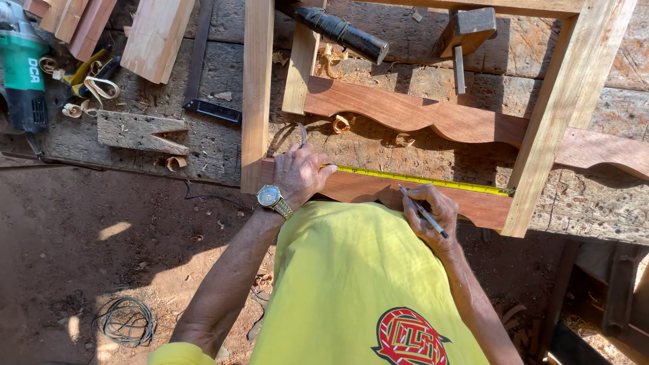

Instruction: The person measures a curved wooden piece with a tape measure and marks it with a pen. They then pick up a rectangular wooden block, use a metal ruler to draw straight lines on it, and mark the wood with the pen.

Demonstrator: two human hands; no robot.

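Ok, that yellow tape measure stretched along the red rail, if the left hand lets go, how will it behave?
The tape measure blade looks thin and springy, so it would probably flex or slide off. Only the left hand pins its end on the reddish rail, so it may shift. The right hand, holding a pencil, does not seem to press it down.
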